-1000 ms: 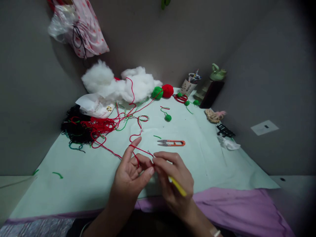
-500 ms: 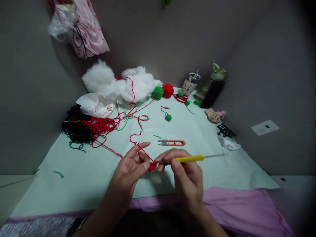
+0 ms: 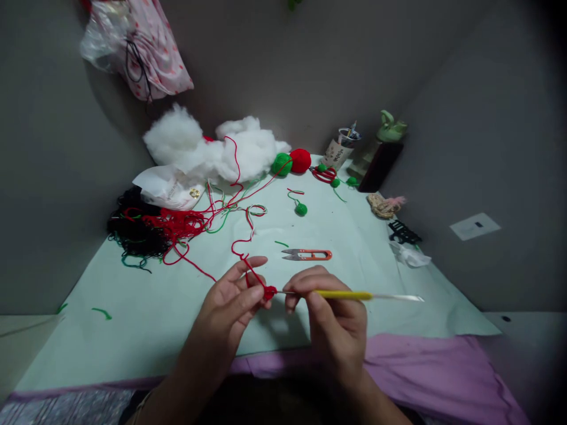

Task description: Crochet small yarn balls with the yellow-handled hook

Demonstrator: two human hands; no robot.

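Observation:
My left hand [image 3: 233, 304] pinches a small red crochet piece [image 3: 270, 291] between thumb and fingers, its index finger raised with red yarn [image 3: 253, 270] running by it. In my right hand [image 3: 334, 307] is a crochet hook [image 3: 345, 294] with a yellow handle, gripped like a pen. The hook's thin left tip reaches the red piece; its other metal end sticks out to the right. Just beyond my hands lie orange thread snips [image 3: 308, 255] with the blades pointing left. A small green crocheted ball [image 3: 301, 209] with a tail sits farther back.
Tangled red and black yarn [image 3: 146, 227] lies at the left. White stuffing [image 3: 243, 150] is heaped at the back, beside green [image 3: 282, 164] and red yarn balls [image 3: 300, 160]. Red-handled scissors [image 3: 325, 174], a pen cup [image 3: 339, 147] and a bottle [image 3: 385, 150] stand or lie back right.
The hook has shifted slightly right and its outer end has dipped and turned. The red piece has moved a little up and left, closer against my left fingertips.

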